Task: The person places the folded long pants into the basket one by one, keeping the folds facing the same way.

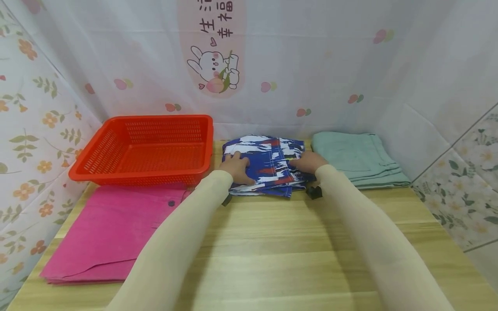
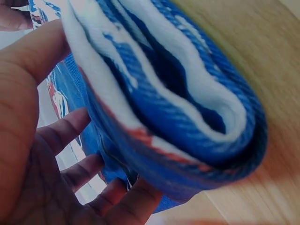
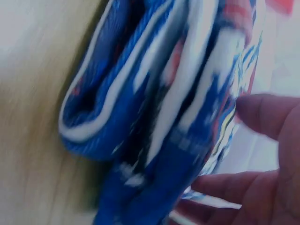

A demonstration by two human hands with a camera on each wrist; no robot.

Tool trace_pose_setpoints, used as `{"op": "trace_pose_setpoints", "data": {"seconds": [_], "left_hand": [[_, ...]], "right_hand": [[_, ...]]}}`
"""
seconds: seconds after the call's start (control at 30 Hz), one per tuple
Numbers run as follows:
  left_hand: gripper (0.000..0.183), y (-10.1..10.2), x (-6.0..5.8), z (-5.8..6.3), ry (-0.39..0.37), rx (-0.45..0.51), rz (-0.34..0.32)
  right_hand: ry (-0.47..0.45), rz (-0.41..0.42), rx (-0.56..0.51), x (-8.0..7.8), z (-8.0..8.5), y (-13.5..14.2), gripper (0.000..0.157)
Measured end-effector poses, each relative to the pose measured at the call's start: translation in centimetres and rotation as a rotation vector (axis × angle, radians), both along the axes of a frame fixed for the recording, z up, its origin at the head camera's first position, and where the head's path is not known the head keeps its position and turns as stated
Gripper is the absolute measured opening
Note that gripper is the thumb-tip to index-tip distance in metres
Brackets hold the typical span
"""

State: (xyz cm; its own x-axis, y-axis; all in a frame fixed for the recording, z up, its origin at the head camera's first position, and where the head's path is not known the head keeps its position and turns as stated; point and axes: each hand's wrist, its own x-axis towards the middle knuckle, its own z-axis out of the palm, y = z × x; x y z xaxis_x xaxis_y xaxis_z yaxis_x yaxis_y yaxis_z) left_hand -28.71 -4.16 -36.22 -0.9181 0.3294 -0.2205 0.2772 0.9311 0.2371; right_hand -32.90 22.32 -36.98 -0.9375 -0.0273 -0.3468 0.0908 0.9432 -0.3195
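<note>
A folded garment [image 1: 268, 162] with a blue, white and red pattern lies at the back middle of the table. Its thick, rolled-looking folds [image 2: 187, 103] fill much of the left wrist view. My left hand [image 1: 234, 169] rests on its left side, fingers spread over the fabric. On the right side, my right hand [image 1: 310, 163] touches the top of the garment near its edge. The right wrist view shows the layered folds [image 3: 154, 108] edge-on, with the thumb and fingers of that hand extended along the upper face.
A red plastic basket [image 1: 142, 177] stands at the back left. In front of it lies a folded pink garment [image 1: 116, 229] with a dark button. Folded pale green cloth [image 1: 350, 155] sits at the back right. A printed curtain [image 1: 292, 56] hangs behind the wooden table [image 1: 264, 250].
</note>
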Motion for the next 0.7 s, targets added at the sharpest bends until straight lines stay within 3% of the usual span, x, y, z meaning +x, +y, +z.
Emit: {"op": "trace_pose_setpoints", "data": {"seconds": [0.13,0.3,0.7], "left_hand": [[0.068,-0.2,-0.2,-0.2,0.004,0.008,-0.008],[0.070,-0.3,-0.5,-0.3,-0.013,-0.001,0.005],[0.073,-0.1,-1.0,-0.5,-0.031,0.003,0.016]], "right_hand": [[0.006,0.071,0.088,0.5,0.4,-1.0,0.068],[-0.014,0.101,0.096,0.9,0.9,-1.3,0.070],[0.000,0.041,-0.008,0.4,-0.1,0.4,0.070]]}}
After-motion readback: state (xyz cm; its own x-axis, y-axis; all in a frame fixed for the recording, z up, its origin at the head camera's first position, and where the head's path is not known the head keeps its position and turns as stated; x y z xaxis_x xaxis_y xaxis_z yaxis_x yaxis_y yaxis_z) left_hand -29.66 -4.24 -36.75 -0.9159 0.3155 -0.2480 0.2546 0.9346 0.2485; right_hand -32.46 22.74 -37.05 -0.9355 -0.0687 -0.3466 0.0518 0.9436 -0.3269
